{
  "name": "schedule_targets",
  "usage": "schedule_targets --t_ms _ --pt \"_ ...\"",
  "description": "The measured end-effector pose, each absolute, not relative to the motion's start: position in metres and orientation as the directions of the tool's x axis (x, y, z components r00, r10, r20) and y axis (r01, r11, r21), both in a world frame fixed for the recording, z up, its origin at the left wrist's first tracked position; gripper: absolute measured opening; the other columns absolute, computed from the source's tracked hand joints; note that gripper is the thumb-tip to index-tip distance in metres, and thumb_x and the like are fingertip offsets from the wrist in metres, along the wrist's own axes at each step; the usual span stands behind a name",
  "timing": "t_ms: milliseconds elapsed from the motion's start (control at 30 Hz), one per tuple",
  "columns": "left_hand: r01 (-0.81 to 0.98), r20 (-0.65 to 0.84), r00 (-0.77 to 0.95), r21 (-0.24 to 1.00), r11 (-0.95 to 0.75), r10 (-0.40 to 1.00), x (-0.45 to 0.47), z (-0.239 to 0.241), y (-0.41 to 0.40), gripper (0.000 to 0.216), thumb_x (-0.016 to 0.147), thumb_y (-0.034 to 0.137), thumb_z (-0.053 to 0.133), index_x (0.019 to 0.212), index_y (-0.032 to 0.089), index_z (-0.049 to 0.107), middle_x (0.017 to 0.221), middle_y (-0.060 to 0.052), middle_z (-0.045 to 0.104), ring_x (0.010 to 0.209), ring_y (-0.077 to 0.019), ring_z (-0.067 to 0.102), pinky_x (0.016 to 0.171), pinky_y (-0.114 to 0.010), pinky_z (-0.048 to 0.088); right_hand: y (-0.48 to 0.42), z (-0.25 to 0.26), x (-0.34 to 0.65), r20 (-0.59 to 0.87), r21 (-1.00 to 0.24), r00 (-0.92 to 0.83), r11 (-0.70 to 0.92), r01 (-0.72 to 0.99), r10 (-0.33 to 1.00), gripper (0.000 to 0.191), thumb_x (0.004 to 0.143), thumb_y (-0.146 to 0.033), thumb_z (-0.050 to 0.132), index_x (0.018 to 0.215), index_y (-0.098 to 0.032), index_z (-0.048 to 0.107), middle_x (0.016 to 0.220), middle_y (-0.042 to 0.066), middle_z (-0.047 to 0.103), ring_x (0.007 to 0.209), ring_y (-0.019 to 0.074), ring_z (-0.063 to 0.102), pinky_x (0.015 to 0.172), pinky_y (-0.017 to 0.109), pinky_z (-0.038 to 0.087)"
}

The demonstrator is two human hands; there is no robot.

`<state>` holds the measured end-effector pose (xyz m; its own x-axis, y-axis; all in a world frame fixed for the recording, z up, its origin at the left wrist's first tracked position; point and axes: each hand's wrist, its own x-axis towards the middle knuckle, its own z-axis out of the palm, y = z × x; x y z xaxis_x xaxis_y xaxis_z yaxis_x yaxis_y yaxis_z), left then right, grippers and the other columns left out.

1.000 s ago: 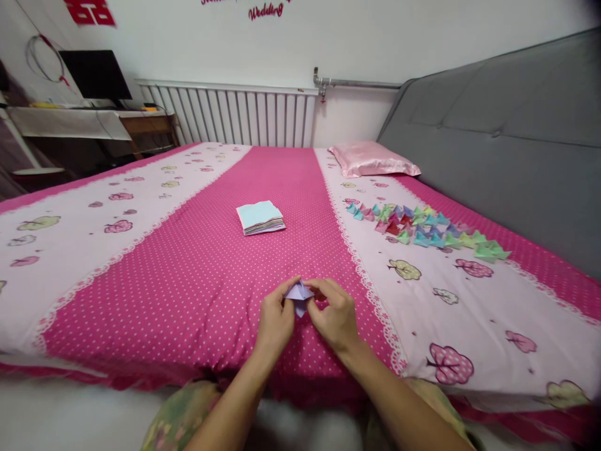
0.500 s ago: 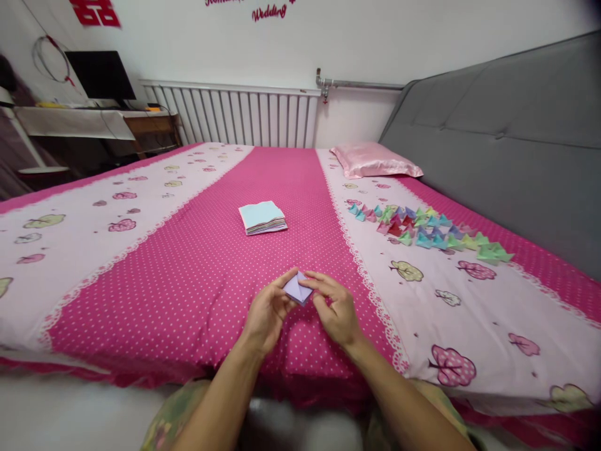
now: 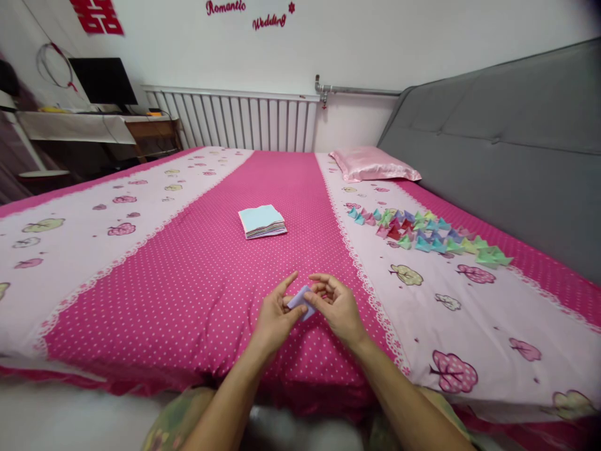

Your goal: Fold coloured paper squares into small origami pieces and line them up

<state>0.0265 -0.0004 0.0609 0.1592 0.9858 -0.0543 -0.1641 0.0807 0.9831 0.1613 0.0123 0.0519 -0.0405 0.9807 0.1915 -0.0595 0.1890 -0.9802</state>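
Note:
A small piece of folded purple paper point(image 3: 298, 297) is held between my two hands, above the near part of the bed. My left hand point(image 3: 277, 316) pinches its left and lower side, thumb in front and index finger raised. On the other side, my right hand point(image 3: 337, 308) grips the paper with the thumb against its front, fingers curled behind. Parts of the paper are hidden by the fingers. Farther off on the bed lies a stack of coloured paper sheets point(image 3: 261, 221), light blue on top. To the right stand several folded paper boats point(image 3: 422, 232) in many colours.
The bed has a pink dotted and white printed sheet point(image 3: 188, 275). A pink pillow point(image 3: 373, 164) lies at the back right, near the grey headboard point(image 3: 498, 113). A white radiator point(image 3: 239, 119) runs along the wall; a desk with a monitor point(image 3: 104, 81) stands back left.
The purple paper has turned from a flat diamond facing up to a tilted, narrower view. Both thumbs have come onto its front, and the left index finger has lifted off. The camera view has tipped slightly.

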Motion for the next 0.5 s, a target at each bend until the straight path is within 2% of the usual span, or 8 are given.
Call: schedule_targets --t_ms 100,200,333,400,500 --pt "-0.128 -0.048 0.211 0.989 0.076 0.976 0.0250 0.0581 0.0005 0.079 0.063 0.018 0.067 0.134 0.014 0.031 0.052 0.008 0.051 0.047 -0.0065 0.044 0.048 -0.018 0.032 0.0143 0.0538 0.1655 0.165 -0.986 -0.165 0.164 -0.016 0.972 0.025 0.071 -0.032 0.064 0.089 -0.016 0.066 0.072 0.001 0.064 0.062 0.0127 0.058 0.058 0.024 0.046" --pt "-0.099 -0.060 0.201 0.992 0.082 0.978 0.0242 0.0575 0.0013 0.067 0.064 0.022 0.068 0.125 0.012 0.043 0.054 0.006 0.052 0.048 -0.0073 0.046 0.048 -0.018 0.032 0.0158 0.0546 0.1680 0.171 -0.984 -0.175 0.176 0.013 0.970 0.020 0.071 -0.034 0.063 0.073 -0.015 0.068 0.066 0.002 0.065 0.060 0.0135 0.058 0.057 0.024 0.045" --pt "-0.031 -0.021 0.187 0.999 0.027 0.982 0.0231 0.0582 0.0024 0.030 0.073 0.035 0.059 0.089 0.012 0.066 0.062 -0.001 0.060 0.058 -0.0113 0.052 0.055 -0.022 0.038 0.0164 0.0532 0.1685 0.205 -0.978 -0.104 0.208 0.018 0.973 0.021 0.070 -0.036 0.065 0.072 -0.016 0.069 0.067 0.003 0.066 0.060 0.0145 0.059 0.058 0.026 0.046" --pt "0.042 0.008 0.184 0.999 -0.016 0.983 0.0223 0.0581 0.0025 0.031 0.077 0.040 0.054 0.073 0.012 0.067 0.060 -0.001 0.059 0.056 -0.0109 0.050 0.054 -0.022 0.037 0.0159 0.0530 0.1683 0.216 -0.976 -0.073 0.218 0.029 0.974 0.020 0.069 -0.036 0.065 0.071 -0.016 0.069 0.067 0.003 0.066 0.060 0.0148 0.059 0.058 0.026 0.047" --pt "0.104 0.028 0.184 0.993 -0.048 0.983 0.0213 0.0565 0.0020 0.035 0.079 0.041 0.051 0.065 0.012 0.065 0.054 0.000 0.055 0.051 -0.0097 0.045 0.051 -0.022 0.033 0.0146 0.0544 0.1679 0.193 -0.981 -0.068 0.194 0.021 0.979 0.021 0.071 -0.036 0.063 0.070 -0.016 0.068 0.064 0.002 0.065 0.058 0.0137 0.057 0.056 0.025 0.045"
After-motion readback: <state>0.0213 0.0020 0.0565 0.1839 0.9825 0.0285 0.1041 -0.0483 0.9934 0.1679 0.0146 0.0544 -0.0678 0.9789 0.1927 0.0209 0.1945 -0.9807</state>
